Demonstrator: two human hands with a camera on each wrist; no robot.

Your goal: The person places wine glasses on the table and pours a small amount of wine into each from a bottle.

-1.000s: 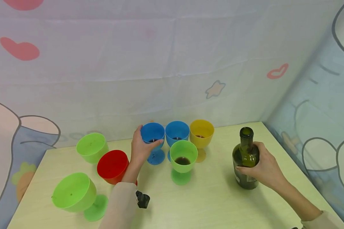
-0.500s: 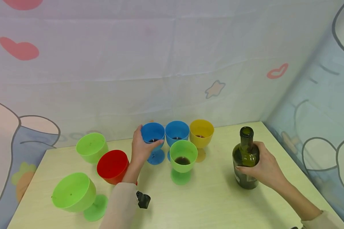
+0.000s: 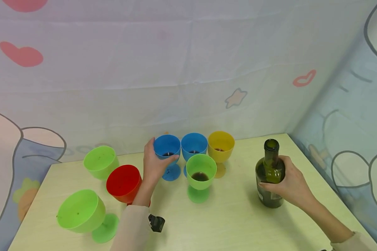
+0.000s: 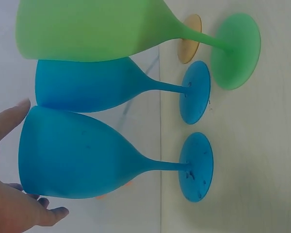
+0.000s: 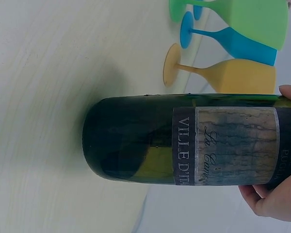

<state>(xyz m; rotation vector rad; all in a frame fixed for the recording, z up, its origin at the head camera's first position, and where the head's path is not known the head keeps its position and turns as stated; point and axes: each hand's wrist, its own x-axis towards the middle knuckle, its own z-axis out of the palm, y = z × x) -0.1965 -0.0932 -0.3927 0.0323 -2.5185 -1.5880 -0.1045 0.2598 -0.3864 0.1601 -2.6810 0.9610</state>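
In the head view my left hand [image 3: 154, 163] is around the upper bowl of a blue goblet [image 3: 172, 172], thumb across its near side. The left wrist view shows this blue goblet [image 4: 82, 153] upright on its foot, with dark liquid visible inside from above. A second blue goblet [image 3: 193, 143] stands beside it, then a yellow goblet [image 3: 222, 143]. In front is a green goblet [image 3: 199, 193]. All three hold dark liquid. At the right my right hand [image 3: 290, 184] grips a dark green wine bottle [image 3: 271, 174], uncorked and upright; its label [image 5: 235, 145] faces the right wrist camera.
Left of my left arm stand a red goblet [image 3: 124, 183] and a green goblet [image 3: 100, 162]; another green goblet [image 3: 81, 212] lies tilted nearer the front. A printed cloth [image 3: 188, 69] hangs behind the pale table [image 3: 220, 226], and another side closes in at the right.
Almost nothing differs. The bottle's neck has shifted very slightly to the right, and my left thumb has moved a little down and left. The goblets stand where they were.
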